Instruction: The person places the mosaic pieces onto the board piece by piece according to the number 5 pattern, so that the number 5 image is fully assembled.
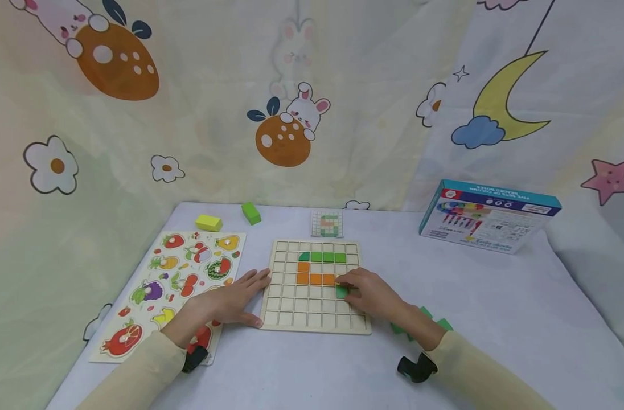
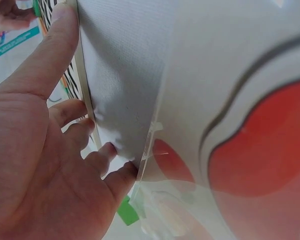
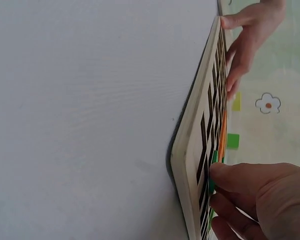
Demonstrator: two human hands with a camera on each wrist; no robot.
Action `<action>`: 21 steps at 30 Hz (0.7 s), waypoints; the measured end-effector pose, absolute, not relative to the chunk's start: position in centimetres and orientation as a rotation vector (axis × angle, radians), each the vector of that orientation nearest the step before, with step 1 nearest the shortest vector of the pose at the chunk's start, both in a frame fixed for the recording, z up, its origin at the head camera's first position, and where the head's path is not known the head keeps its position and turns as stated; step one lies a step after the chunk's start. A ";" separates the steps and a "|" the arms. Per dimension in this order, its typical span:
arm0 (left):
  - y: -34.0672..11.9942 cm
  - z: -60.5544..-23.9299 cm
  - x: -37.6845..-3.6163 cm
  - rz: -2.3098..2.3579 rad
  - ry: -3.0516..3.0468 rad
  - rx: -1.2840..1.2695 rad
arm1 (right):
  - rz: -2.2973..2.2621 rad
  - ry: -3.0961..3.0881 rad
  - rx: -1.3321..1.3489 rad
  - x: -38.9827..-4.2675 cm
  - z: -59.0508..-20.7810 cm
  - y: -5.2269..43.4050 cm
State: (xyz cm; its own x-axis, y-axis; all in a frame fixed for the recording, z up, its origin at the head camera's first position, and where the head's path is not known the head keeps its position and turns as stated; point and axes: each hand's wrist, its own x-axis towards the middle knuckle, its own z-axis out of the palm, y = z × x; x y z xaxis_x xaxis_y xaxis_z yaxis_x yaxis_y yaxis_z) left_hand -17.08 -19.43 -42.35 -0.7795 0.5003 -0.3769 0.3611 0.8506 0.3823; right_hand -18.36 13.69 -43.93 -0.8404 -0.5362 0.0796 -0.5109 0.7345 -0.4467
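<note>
Both hands work at the grid board [image 1: 316, 320]. The left hand [image 1: 229, 302] lies flat against the board's left edge, fingers straight and spread, thumb along the near corner; it grips nothing and seems only to steady the frame. The right hand [image 1: 369, 293] rests on the board's right half, fingers curled down onto a green tile [image 1: 341, 292] and pinching or pressing it into a cell just below the orange tiles [image 1: 315, 279]. From the right wrist view the fingertips [image 3: 221, 173] sit on the tile's top at the board's face.

On the board, a row of green tiles [image 1: 322, 257] runs near the far edge, and the orange ones form an L beneath it. A few loose green pieces [image 1: 435, 320] lie right of the board, partly hidden behind the right wrist. A pattern card [image 1: 327, 224] sits just beyond the board's far edge. Left of the board lies a fruit puzzle [image 1: 173, 285]; a yellow block [image 1: 208, 222] and a green block [image 1: 251, 213] lie beyond it. A box [image 1: 488, 215] stands well right of the board.

The tile looks small, light, stiff and smooth, probably wood, so it could slip or tilt in its cell. A fingertip pinch on two opposite sides suits it best, lowered flat and pressed on top.
</note>
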 end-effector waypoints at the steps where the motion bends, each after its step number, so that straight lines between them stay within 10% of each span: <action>1: -19.4 -42.3 -17.1 0.401 2.553 0.635 | -0.719 2.877 -0.867 -18.3 -43.9 13.7; 21: -19.3 -42.0 -17.1 0.402 2.548 0.621 | -0.798 2.915 -0.629 -18.1 -41.5 24.9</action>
State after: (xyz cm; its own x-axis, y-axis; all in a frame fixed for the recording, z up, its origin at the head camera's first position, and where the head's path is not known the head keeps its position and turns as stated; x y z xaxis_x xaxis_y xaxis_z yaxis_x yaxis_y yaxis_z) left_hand -17.06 -19.32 -42.01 -0.7802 0.4944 -0.3833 0.3523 0.8536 0.3838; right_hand -18.12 24.93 -41.48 -0.9156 -0.3986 0.0540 -0.3705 0.7834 -0.4991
